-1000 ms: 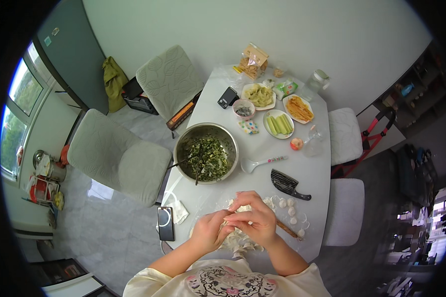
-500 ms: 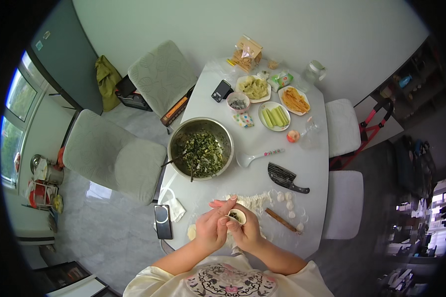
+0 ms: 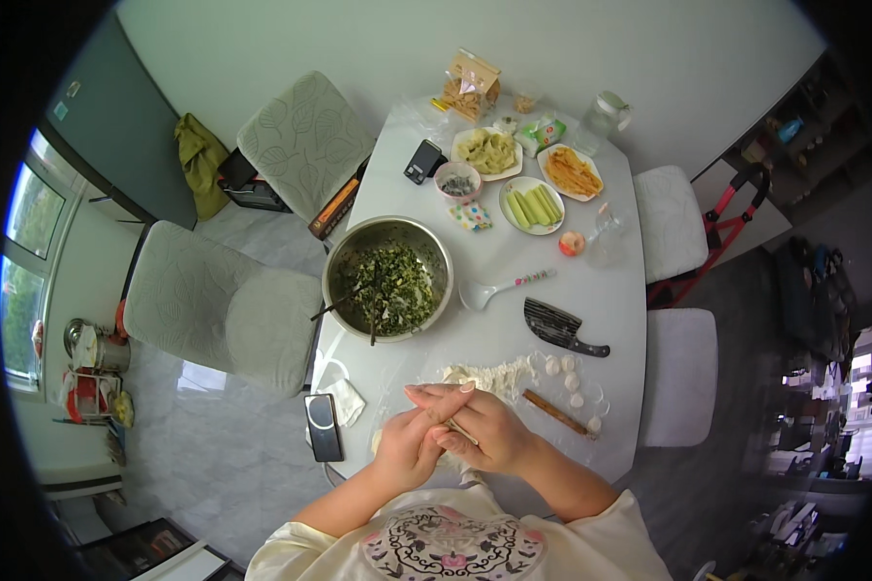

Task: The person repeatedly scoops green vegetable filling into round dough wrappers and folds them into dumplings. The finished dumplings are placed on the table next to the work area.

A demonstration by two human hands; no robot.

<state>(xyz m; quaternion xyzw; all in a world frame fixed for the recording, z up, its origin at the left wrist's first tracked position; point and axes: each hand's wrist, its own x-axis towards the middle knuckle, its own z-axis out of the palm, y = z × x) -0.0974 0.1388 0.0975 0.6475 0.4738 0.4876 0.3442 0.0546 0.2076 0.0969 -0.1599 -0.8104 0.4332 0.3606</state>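
Note:
My left hand and my right hand are pressed together above the near edge of the table, fingers overlapping and thumbs side by side. Between them they squeeze a dumpling, of which only a pale sliver of wrapper shows; the filling is hidden. Just beyond the hands lies a strip of loose flour. Several small dough balls sit to its right, near a wooden rolling pin. Farther off at the left stands a steel bowl of chopped green filling, with chopsticks in it.
A black cleaver and a white spoon lie mid-table. At the left edge are a phone and a white cloth. Cucumber pieces, an apple, other plates and a glass jug stand farther back. Chairs flank both sides.
Both hands have closed over the dumpling: the round wrapper and green filling that showed between them are now covered. The whole view has shifted slightly.

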